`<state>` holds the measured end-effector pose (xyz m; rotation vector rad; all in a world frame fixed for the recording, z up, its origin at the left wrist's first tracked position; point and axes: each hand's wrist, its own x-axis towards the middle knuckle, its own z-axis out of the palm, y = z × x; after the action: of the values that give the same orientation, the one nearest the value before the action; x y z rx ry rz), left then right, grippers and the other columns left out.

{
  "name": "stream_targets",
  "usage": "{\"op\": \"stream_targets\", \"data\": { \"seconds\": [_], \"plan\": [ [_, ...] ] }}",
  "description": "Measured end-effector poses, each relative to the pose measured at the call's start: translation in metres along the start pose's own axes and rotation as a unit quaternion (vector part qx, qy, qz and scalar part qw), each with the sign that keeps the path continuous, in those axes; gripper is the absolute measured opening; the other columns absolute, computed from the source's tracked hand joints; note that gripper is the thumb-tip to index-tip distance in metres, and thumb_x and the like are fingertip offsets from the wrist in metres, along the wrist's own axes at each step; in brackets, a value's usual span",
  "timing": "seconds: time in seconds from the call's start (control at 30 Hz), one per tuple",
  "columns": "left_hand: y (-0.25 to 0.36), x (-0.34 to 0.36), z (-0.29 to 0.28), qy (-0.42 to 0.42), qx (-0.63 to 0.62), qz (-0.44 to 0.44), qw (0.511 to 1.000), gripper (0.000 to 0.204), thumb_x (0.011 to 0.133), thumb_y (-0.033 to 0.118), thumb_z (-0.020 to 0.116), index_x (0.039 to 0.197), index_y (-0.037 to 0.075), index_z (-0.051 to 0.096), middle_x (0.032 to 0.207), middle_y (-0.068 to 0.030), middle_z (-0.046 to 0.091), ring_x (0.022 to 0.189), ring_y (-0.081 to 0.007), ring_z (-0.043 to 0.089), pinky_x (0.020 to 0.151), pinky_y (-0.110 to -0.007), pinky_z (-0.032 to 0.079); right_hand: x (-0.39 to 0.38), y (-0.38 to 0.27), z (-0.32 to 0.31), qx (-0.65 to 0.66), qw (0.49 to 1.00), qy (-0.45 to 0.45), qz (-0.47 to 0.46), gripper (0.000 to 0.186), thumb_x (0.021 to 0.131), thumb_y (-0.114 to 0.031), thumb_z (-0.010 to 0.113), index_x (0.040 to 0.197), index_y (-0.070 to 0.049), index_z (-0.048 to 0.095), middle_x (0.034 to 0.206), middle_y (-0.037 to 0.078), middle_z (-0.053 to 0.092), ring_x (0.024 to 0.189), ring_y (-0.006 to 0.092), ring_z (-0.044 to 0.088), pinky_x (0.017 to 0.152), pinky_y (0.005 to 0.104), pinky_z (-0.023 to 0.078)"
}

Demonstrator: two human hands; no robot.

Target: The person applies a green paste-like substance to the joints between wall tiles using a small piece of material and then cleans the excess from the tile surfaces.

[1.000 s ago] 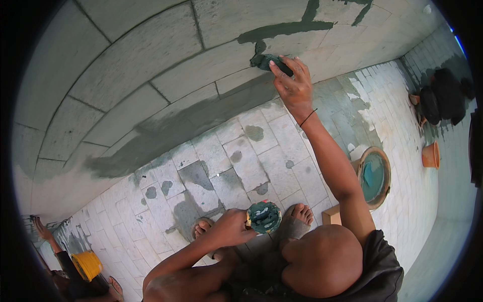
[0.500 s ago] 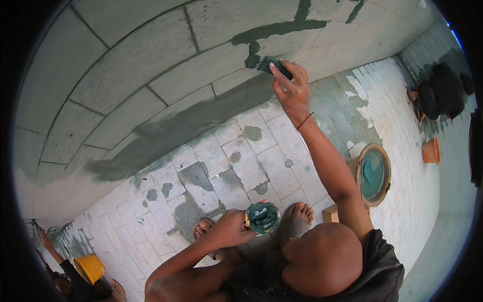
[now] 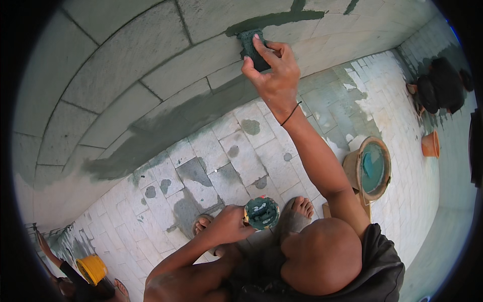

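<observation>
My right hand (image 3: 278, 75) is raised to the tiled wall (image 3: 181, 80), its fingers closed on a dark flat spreader (image 3: 258, 61). The spreader's face presses the tiles just under a thick band of dark green grout (image 3: 282, 20). Low between my feet, my left hand (image 3: 230, 225) grips a small cup (image 3: 262, 213), its open top toward me. Wet dark green grout fills much of it and coats the rim. A grey-green smear (image 3: 166, 128) runs along the wall's lower tiles.
By my right arm, a round tub (image 3: 354, 166) holds greenish water and a blue-green piece. An orange bucket (image 3: 430, 144) and a crouching person (image 3: 443, 85) are at far right. Another person with a yellow bucket (image 3: 92, 269) works at lower left. Grout spots mark the floor tiles (image 3: 251, 166).
My right hand has moved up and left along the wall, turning the spreader upright and dragging grout toward the horizontal band. My left hand with the cup has barely shifted.
</observation>
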<state>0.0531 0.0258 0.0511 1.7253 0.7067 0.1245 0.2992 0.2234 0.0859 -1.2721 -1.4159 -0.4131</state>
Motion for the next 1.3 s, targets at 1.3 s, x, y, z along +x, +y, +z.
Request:
{"op": "stream_targets", "data": {
  "seconds": [1.3],
  "plan": [
    [-0.012,0.009,0.022,-0.002,-0.040,-0.039,0.998,0.022,0.078,0.010,0.073,0.098,0.001,0.072,0.087,-0.0209,0.072,0.079,-0.0391,0.070,0.072,-0.041,0.055,-0.096,0.098,-0.058,0.300,0.809,-0.023,0.505,0.046,0.091,-0.018,0.076,0.134,-0.006,0.068,0.116,0.006,0.070,0.091,0.0084,0.061,0.079,0.0251,0.052]
  ]
}}
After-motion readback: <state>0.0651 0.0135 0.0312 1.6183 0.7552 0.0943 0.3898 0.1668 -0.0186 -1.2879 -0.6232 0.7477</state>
